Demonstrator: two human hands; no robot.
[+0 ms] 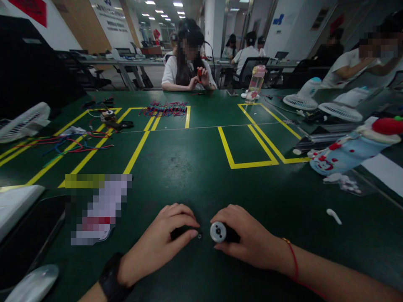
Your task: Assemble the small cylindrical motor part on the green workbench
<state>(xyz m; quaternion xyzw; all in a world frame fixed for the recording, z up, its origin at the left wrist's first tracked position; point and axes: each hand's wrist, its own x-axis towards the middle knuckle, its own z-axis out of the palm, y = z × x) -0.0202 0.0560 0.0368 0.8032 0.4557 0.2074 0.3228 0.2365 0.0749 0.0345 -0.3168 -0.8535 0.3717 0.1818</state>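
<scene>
My right hand (pixel 248 237) is wrapped round a small cylinder with a silvery end face (pixel 218 232), which looks like a small electric motor. That end points left and shows a dark centre and small holes; its body is mostly hidden in my palm. Facing it, my left hand (pixel 170 233) is closed in a pinch with thumb and index finger almost meeting. At those fingertips is a tiny dark piece with a pale centre (pixel 199 235), too small to name. A short gap separates it from the cylinder. Both hands are low over the green table (pixel 176 188).
A phone (pixel 103 209) lies left of my hands, with a mouse (pixel 34 285) nearer. Wires (pixel 78 142) and a wire bundle (pixel 165 110) are farther off. To the right are an earbud (pixel 333 216), a blue pouch (pixel 343 151) and fans (pixel 302 98). Opposite sits a person (pixel 189 63).
</scene>
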